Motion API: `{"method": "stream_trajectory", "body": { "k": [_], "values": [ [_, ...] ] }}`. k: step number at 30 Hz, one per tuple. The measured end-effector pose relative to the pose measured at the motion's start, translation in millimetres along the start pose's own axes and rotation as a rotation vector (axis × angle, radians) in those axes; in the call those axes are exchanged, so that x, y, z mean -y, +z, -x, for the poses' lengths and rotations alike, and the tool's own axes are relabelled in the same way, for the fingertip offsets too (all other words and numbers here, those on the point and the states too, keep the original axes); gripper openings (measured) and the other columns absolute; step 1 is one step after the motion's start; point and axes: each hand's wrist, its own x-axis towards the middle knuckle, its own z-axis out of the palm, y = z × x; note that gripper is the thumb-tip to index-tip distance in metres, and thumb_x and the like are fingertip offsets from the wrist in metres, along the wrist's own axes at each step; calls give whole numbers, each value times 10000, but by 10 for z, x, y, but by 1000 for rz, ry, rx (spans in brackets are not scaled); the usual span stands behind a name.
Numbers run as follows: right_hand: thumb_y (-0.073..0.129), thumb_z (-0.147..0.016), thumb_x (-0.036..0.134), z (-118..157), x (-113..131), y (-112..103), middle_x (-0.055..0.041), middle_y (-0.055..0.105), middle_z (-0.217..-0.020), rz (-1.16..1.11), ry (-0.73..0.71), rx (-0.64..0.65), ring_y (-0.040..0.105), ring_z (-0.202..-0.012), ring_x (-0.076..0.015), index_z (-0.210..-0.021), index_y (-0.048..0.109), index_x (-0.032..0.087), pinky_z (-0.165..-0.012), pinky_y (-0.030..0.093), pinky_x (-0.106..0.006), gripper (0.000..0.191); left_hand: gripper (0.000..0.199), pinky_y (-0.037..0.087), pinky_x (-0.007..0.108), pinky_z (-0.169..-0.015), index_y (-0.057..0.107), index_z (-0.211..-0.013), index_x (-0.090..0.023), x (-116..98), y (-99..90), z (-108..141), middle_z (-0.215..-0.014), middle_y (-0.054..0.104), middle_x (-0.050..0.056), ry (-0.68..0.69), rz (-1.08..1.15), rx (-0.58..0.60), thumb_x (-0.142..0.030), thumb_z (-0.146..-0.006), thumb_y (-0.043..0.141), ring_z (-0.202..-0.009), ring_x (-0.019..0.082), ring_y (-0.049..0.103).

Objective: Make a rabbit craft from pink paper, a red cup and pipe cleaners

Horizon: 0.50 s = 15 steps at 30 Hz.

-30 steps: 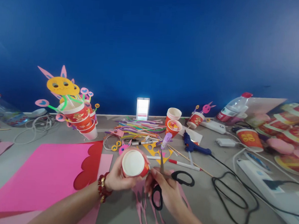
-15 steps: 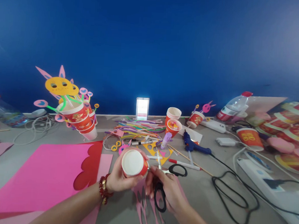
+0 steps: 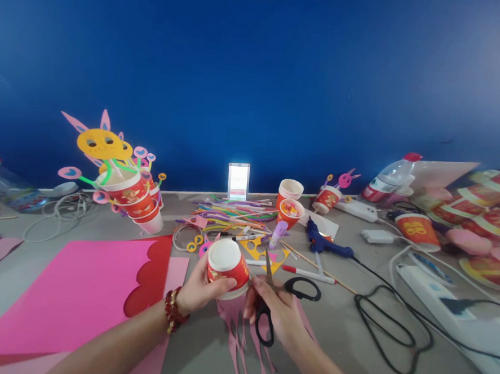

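Observation:
My left hand is wrapped round a red paper cup, whose white base faces up toward me, tilted. Close to the cup's rim, the fingertips of my right hand are pinched; whether they grip something small there is hidden. The same hand has black-handled scissors hooked in it, the handles spread and a blade pointing away from me. Beneath both hands lies pink paper with cut strips.
Bright pink sheets cover the left side. A blue glue gun with a looping black cord lies right, near a white power strip. Decorated cups stand back left. Drinking straws and a purple glue stick lie ahead.
The cup has tipped so more of its red side and its rim show. The scissors have shifted slightly in my right hand, with the upper handle moving a little right.

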Motion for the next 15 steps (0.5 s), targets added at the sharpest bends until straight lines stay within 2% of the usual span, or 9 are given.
{"method": "stream_trajectory", "body": {
  "k": [3, 10, 15],
  "values": [
    [559, -854, 599, 1, 0, -5, -27, 612, -498, 27, -12, 22, 574, -472, -129, -581, 614, 155, -479, 481, -221, 524, 623, 525, 350, -778, 593, -1170, -158, -47, -21, -29, -924, 704, 82, -32, 7, 69, -401, -646, 827, -808, 224, 653],
    [485, -904, 593, 29, -27, 2, -16, 605, -548, 118, -72, 48, 573, -497, -132, -600, 589, 178, -496, 477, -231, 525, 581, 520, 316, -739, 584, -1135, -149, -116, -29, -61, -890, 716, 81, -45, 6, 145, -408, -667, 812, -787, 220, 664],
    [442, -964, 482, 60, -13, -28, -8, 612, -600, 293, -168, 69, 597, -564, -145, -634, 613, 202, -549, 479, -239, 465, 558, 512, 312, -725, 590, -1112, -142, -144, -26, -70, -901, 718, 89, -83, 27, 153, -399, -669, 811, -791, 223, 665]
  ]
}}
